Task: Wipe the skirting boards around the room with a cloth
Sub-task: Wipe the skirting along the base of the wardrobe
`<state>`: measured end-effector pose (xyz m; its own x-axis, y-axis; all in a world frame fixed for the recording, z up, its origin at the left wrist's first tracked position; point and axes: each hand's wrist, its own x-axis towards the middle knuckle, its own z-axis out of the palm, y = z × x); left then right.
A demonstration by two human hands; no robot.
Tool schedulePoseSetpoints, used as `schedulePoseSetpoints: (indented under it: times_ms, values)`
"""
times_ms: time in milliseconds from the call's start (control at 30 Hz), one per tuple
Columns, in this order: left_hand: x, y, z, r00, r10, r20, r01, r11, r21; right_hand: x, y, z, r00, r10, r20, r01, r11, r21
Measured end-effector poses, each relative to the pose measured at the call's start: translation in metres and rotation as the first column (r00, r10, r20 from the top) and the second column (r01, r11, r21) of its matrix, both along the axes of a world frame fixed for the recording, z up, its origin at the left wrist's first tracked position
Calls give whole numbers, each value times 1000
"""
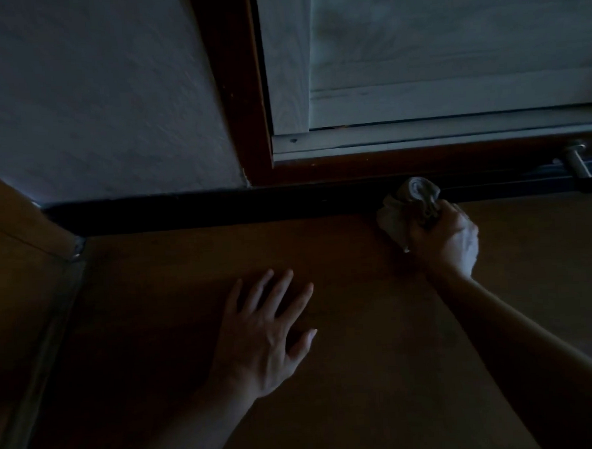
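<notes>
Being judged soft, light and limp, the crumpled grey fabric cloth (406,203) is best kept wadded, as gripped in the curled fingers of the right hand (444,242) at the dark skirting board (218,209), while the left hand (264,339) is spread on the brown wooden floor (358,255).

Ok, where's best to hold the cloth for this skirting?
Probably grip the cloth by its bunched rear, coming from the room side, as the right hand does. It is wadded, its loose bulge facing the dark skirting, leaving that end clear to wipe.
</notes>
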<state>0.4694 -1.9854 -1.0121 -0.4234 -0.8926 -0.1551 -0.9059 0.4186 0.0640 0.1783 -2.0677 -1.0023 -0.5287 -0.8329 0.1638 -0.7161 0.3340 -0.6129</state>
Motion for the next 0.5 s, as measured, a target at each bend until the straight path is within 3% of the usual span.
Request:
schedulePoseSetpoints:
  times_ms: [200,333,500]
  values:
    - [-1,0,1,1000,2,7,-2,1000,5,-2,-1,4,996,86,-21,-86,996,0]
    - [-2,0,-1,1000,3,16,-3,1000,2,-2,3,6,1000,2,6,-2,1000,-30]
    - [-2,-1,1,1000,11,24,-11,1000,21,43,-2,16,983,182,12,-182,983,-15]
